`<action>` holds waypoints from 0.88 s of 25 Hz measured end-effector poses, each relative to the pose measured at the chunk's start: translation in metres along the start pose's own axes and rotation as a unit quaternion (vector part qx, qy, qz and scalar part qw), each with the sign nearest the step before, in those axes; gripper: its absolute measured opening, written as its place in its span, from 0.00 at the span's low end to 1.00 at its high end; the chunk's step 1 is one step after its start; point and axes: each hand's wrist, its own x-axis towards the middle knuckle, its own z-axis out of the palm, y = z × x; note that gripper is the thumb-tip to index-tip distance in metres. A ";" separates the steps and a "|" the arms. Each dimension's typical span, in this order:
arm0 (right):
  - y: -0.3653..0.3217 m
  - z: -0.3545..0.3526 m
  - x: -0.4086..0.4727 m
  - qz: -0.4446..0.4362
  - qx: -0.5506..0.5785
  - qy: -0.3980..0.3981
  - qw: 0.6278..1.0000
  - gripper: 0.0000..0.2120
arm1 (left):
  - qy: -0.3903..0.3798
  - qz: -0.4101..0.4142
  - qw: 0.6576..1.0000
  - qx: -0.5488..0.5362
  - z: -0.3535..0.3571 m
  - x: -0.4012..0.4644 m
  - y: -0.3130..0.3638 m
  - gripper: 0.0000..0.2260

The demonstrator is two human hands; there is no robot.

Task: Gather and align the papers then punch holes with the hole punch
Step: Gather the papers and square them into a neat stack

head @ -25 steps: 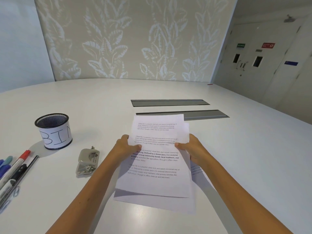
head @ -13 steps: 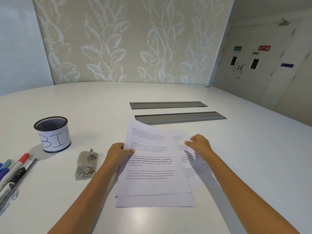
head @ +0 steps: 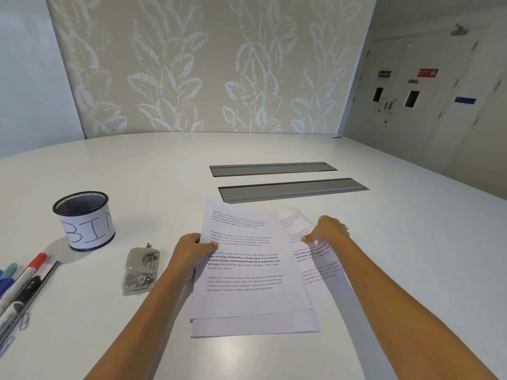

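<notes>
Gathering is only partly done. The left hand (head: 192,252) pinches the main printed sheets (head: 244,259) mid-bench; the right hand (head: 327,231) has its fingers closed on a stray sheet (head: 315,259) fanned rightward. Edges remain uneven. The hole punch (head: 141,268) sits unused, left.

Both hands forward, left (head: 192,249) pinching, right (head: 327,230) fingertips down

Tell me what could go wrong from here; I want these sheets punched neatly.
The papers are fanned: the sheet under the right hand sticks out sideways and another pokes out below, so punching now would likely misplace holes. The left hand pinches only one edge, so the stack may slide. The hole punch lies close beside the left forearm, which could knock it.
</notes>
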 end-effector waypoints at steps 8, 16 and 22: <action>0.026 -0.009 0.009 -0.036 0.170 -0.025 0.984 0.12 | -0.007 0.004 1.000 -0.028 -0.002 0.001 -0.001 0.02; 0.028 0.015 -0.020 -0.060 0.468 -0.150 0.869 0.08 | 0.013 -0.002 0.997 -0.072 -0.001 0.004 -0.004 0.02; -0.003 0.036 -0.045 -0.030 0.548 -0.198 0.812 0.13 | -0.017 0.017 0.983 -0.180 0.004 -0.007 0.000 0.09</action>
